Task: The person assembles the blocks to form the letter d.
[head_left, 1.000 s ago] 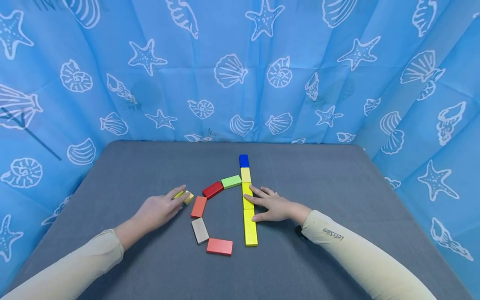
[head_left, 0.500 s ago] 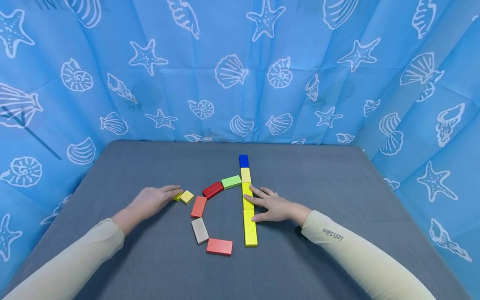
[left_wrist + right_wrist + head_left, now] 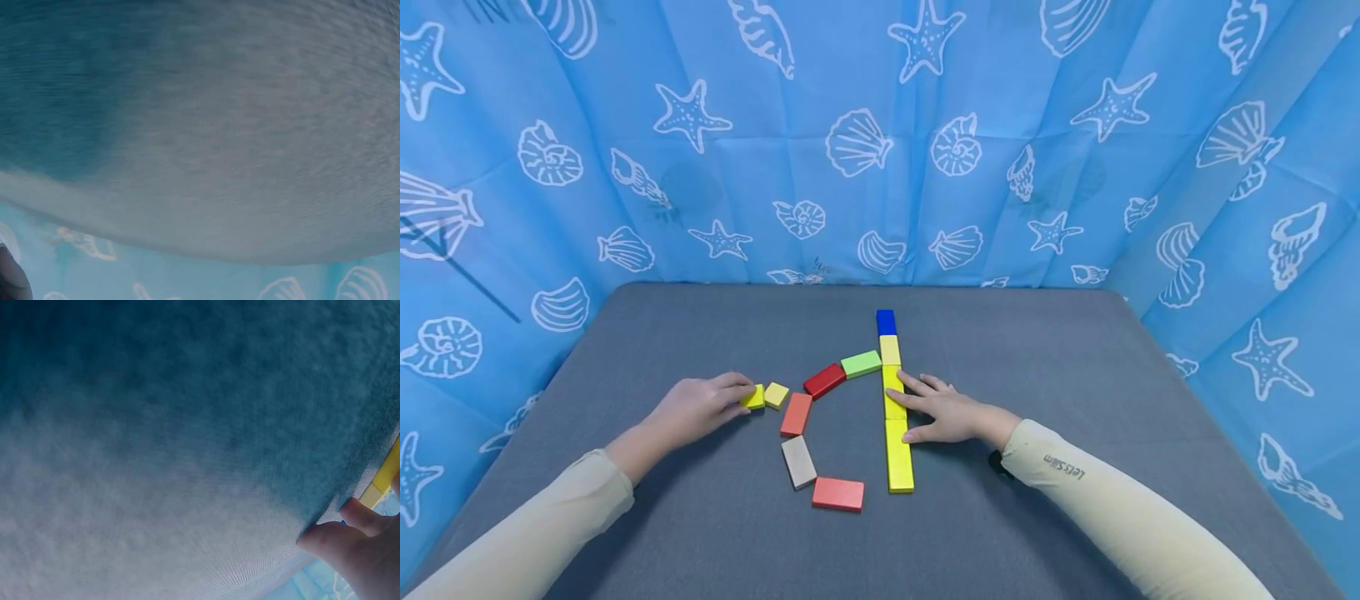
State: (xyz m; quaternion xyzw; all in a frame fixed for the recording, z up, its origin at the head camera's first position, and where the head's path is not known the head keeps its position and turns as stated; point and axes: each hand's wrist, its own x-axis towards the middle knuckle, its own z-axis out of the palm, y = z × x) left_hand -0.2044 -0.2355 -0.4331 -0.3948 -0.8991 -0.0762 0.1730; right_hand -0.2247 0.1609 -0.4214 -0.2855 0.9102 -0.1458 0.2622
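On the left of the head view my left hand (image 3: 703, 406) pinches a small bright yellow block (image 3: 756, 397) by its left side. Just right of it lies a small pale yellow block (image 3: 777, 395). My right hand (image 3: 946, 408) has its fingers spread, with fingertips resting along the upper long yellow block (image 3: 895, 398) and the lower long yellow block (image 3: 899, 458). Above these, in the same upright line, are a pale yellow block (image 3: 890, 349) and a blue block (image 3: 886, 322). In the right wrist view fingers (image 3: 331, 540) show at the lower right.
A curve of blocks bends left from the line: green (image 3: 861, 364), dark red (image 3: 824, 381), orange (image 3: 796, 414), beige (image 3: 799, 462) and pinkish red (image 3: 838, 494). All lie on a grey cloth-covered table (image 3: 1000, 533). A blue shell-patterned curtain (image 3: 880, 192) surrounds its back and sides.
The left hand has drawn back slightly to the left from the pale yellow block and now pinches the bright yellow one, which sits turned straighter. The right hand stays put.
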